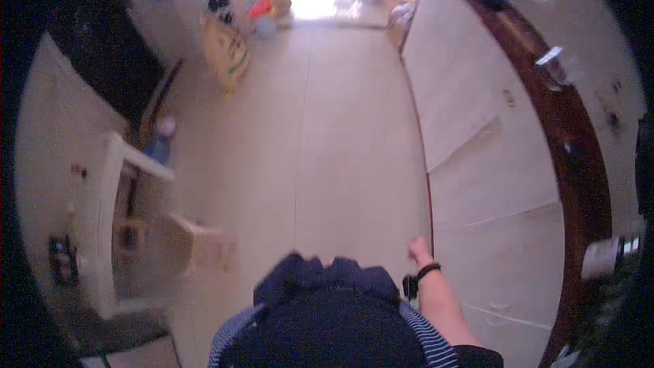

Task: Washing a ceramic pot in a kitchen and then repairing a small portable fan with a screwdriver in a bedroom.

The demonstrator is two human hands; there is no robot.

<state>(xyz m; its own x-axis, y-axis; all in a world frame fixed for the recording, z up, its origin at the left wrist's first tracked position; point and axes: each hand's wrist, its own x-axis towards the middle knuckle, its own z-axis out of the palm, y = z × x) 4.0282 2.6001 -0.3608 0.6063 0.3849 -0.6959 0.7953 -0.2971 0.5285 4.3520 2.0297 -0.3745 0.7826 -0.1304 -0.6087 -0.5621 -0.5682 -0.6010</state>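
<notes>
My right hand (420,251) hangs low beside the long white counter front, apart from it as far as I can see. Its fingers are blurred and partly hidden, so whether they are curled round anything cannot be made out. A dark band with a black watch-like piece (411,287) circles that wrist. My left hand is out of the picture. Dark cloth with striped straps (327,320) covers my front at the lower edge.
Pale tiled floor (327,129) runs ahead to a bright doorway (317,3). A yellowish sack (226,54) leans at the far left. Nearer on the left are a white frame (109,232) and a blurred wooden stool-like piece (204,245). A dark red countertop (586,163) tops the counter front (490,163).
</notes>
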